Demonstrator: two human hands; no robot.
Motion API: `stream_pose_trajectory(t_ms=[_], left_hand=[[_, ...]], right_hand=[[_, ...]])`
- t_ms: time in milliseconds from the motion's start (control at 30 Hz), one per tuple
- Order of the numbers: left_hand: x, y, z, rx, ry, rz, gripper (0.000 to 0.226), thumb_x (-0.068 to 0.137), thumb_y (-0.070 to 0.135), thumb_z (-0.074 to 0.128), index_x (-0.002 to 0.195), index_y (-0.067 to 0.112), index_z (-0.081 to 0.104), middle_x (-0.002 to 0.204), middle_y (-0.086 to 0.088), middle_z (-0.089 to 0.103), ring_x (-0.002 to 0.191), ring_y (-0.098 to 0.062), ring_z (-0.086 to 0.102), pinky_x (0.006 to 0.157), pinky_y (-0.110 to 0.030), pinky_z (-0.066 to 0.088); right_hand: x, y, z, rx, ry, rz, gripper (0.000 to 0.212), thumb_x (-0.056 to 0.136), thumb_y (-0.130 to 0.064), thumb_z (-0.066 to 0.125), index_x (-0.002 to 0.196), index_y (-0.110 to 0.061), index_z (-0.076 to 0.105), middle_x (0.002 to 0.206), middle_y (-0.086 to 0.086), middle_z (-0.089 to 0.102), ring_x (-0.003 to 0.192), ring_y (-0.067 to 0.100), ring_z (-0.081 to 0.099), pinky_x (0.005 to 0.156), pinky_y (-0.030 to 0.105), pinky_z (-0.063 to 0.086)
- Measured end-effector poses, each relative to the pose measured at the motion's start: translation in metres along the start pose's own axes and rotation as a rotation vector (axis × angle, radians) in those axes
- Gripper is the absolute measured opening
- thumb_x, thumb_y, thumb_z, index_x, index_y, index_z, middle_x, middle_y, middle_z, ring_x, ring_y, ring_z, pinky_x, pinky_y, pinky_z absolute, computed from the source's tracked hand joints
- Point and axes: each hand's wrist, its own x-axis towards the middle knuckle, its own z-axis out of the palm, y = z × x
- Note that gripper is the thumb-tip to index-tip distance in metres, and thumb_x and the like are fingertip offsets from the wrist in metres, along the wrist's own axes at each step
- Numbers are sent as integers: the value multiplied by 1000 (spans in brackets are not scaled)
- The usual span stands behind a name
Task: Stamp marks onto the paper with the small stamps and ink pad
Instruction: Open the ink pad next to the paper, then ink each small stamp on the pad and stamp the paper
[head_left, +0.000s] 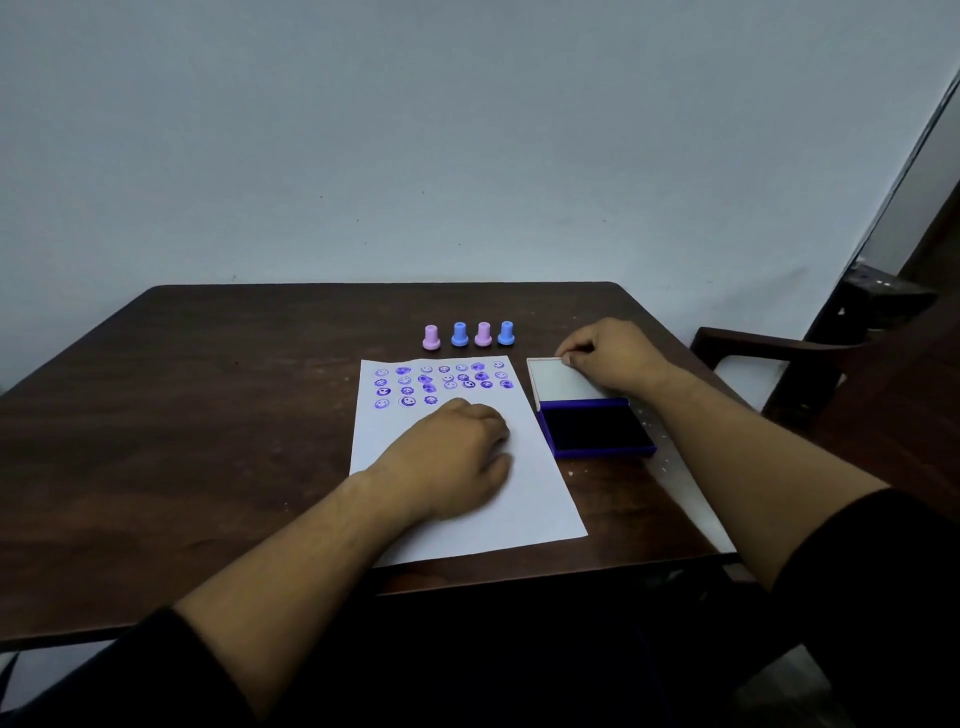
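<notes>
left hand (457, 457) curled, pressing paper (524, 499) | right hand (608, 353) pinching ink pad lid (558, 382)

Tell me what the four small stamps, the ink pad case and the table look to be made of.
Stamps: likely moulded plastic, judging by the smooth pastel pink and blue with a soft sheen.
Ink pad case: probably hard plastic, with crisp blue-purple walls; the dark pad inside looks matte, perhaps felt or foam; the open lid's pale lining is unclear.
Table: dark brown wood or wood-look laminate, with faint grain and a dull gloss.
</notes>
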Motion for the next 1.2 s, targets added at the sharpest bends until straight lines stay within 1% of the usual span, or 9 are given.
stream_pose_trajectory(t_ms=[167, 333, 567, 667, 767, 867, 967, 1067, 1200], left_hand=[[0, -1, 2, -10, 29, 13, 44, 95, 41, 46, 126, 14, 63, 129, 1, 63, 116, -21, 53, 102, -38, 45], [3, -1, 3, 15, 21, 29, 44, 96, 42, 44, 124, 14, 63, 130, 1, 62, 115, -21, 52, 102, -39, 45], [4, -12, 1, -54, 63, 32, 50, 96, 45, 50, 133, 13, 59, 138, -1, 59, 125, -21, 53, 108, -34, 42], [5, -29, -8, -48, 86, 5, 50, 97, 44, 53, 138, 16, 58, 144, 2, 57, 132, -17, 49, 111, -26, 36], [7, -54, -22, -20, 95, -62, 50, 97, 43, 53, 139, 18, 57, 144, 5, 56, 133, -15, 49, 108, -27, 38], [7, -83, -38, -2, 133, -122, 44, 97, 38, 54, 135, 17, 59, 137, 4, 60, 126, -19, 54, 101, -29, 42], [4, -115, -51, -9, 126, -197, 48, 98, 38, 53, 141, 17, 54, 146, 2, 55, 131, -18, 51, 105, -29, 39], [-3, -141, -56, -35, 46, -253, 65, 94, 56, 56, 149, 23, 45, 156, 5, 45, 141, -13, 42, 113, -29, 33], [-16, -158, -54, -202, -72, -260, 92, 80, 76, 59, 156, 31, 34, 164, 11, 31, 149, -8, 27, 120, -28, 22]], right_hand=[[4, 1, 4, -22, -57, 31, 15, 96, -24, 72, 102, -30, 84, 112, -10, 78, 103, 9, 64, 97, 30, 51], [3, 6, 7, -44, -82, 9, 11, 91, -25, 77, 91, -34, 84, 89, -21, 69, 101, 8, 65, 96, 30, 52], [7, 7, 8, -30, -105, 40, 14, 90, -26, 78, 85, -38, 82, 91, -20, 73, 98, 7, 66, 94, 31, 54], [11, 4, 5, -49, -117, 51, 24, 87, -26, 78, 71, -43, 78, 85, -23, 75, 90, 3, 68, 84, 26, 53], [18, -4, 4, -27, -78, 81, 30, 86, -24, 75, 63, -42, 76, 72, -31, 71, 84, -3, 67, 71, 19, 48], [28, -17, 4, -25, -39, 50, 20, 87, -24, 73, 74, -38, 77, 82, -26, 72, 87, 1, 68, 71, 18, 48], [38, -29, 10, -43, -20, 32, 14, 89, -22, 73, 98, -30, 81, 104, -10, 75, 99, 11, 67, 87, 26, 51], [48, -40, 18, -28, 4, 25, 20, 88, -22, 74, 107, -27, 79, 111, -5, 76, 104, 16, 69, 95, 31, 54], [59, -51, 29, -21, 15, 26, 30, 88, -21, 71, 118, -24, 75, 118, -2, 75, 108, 17, 68, 97, 33, 54]])
